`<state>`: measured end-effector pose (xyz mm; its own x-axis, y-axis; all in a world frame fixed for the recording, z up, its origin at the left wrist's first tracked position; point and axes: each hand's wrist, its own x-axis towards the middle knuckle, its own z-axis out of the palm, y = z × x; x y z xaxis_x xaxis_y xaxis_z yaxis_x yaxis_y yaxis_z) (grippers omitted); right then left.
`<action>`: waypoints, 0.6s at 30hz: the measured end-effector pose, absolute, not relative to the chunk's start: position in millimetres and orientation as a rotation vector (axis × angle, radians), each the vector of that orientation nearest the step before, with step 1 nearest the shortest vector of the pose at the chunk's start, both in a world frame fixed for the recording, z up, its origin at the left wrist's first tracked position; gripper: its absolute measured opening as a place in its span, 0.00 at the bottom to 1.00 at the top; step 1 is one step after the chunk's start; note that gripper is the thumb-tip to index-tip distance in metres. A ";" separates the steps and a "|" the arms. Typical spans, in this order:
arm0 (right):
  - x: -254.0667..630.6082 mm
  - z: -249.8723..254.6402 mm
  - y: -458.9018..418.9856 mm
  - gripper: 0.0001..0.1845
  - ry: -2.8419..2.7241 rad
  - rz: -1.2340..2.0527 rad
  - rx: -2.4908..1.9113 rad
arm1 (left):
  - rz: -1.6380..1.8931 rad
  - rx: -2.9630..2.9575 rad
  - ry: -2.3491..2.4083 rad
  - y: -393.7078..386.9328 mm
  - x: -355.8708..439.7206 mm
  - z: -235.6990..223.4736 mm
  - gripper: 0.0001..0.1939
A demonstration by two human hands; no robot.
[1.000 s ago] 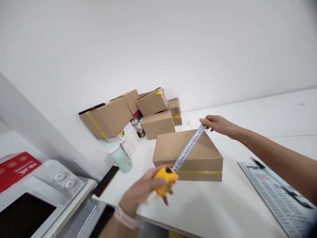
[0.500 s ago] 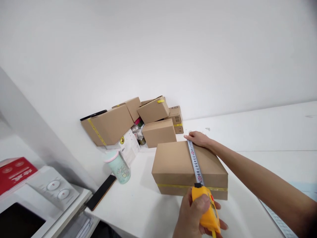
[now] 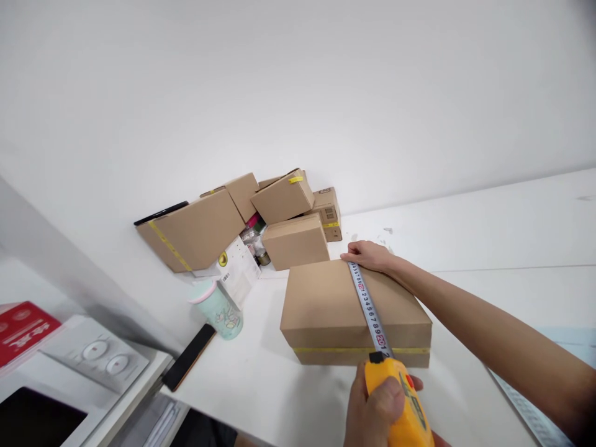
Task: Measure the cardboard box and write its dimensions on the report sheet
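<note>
A flat brown cardboard box point(image 3: 326, 307) with a yellow tape band lies on the white table point(image 3: 488, 230). My left hand point(image 3: 379, 410) is wrapped round a yellow tape measure case point(image 3: 400, 403) at the box's near edge. Its white blade point(image 3: 367, 304) runs across the box top to the far edge. There my right hand point(image 3: 367, 256) pins the blade's end against the box's far edge with closed fingers.
Several cardboard boxes point(image 3: 284, 198) are piled against the wall behind. A mint cup point(image 3: 216, 305), a white packet point(image 3: 237, 270) and a black phone point(image 3: 189, 356) lie to the left. A white appliance point(image 3: 69, 372) stands at lower left. A printed sheet point(image 3: 531, 413) lies at right.
The blade went from slanting in the air above the box to lying flat across its top. My left hand moved right to the near edge; my right hand dropped to the far edge.
</note>
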<state>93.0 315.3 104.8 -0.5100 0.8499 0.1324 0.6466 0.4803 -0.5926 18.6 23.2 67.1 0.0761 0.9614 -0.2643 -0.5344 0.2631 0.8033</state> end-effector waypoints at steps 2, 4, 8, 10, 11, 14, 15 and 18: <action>92.1 106.7 312.5 0.20 -2.298 0.685 -1.233 | 1.210 0.590 0.892 26.5 20.3 67.4 0.32; 92.6 110.7 307.8 0.20 -2.257 0.703 -1.195 | 1.211 0.613 0.884 28.6 20.6 69.6 0.31; 107.8 117.3 294.9 0.24 -1.937 0.708 -1.126 | 1.234 0.750 0.837 21.8 0.1 70.9 0.33; 127.5 113.2 285.0 0.27 -1.621 0.753 -1.120 | 1.311 0.825 0.871 11.3 -23.4 68.2 0.41; 140.3 108.2 278.2 0.27 -1.489 0.792 -1.126 | 1.398 0.855 0.939 5.0 -36.7 66.3 0.44; 182.6 83.2 249.9 0.28 -1.455 0.919 -1.179 | 1.760 0.929 1.286 -11.4 -71.5 58.8 0.44; 194.9 73.0 238.7 0.29 -1.522 0.953 -1.187 | 1.847 0.935 1.400 -14.1 -79.2 55.6 0.42; 215.3 45.2 205.2 0.31 -1.714 1.006 -1.190 | 1.962 0.864 1.542 -10.4 -90.1 45.3 0.35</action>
<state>215.3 205.2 45.2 -0.2353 0.9572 0.1687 0.3191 0.2400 -0.9168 -90.1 -10.4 45.3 -0.6763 0.7153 0.1760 0.0017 -0.2375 0.9714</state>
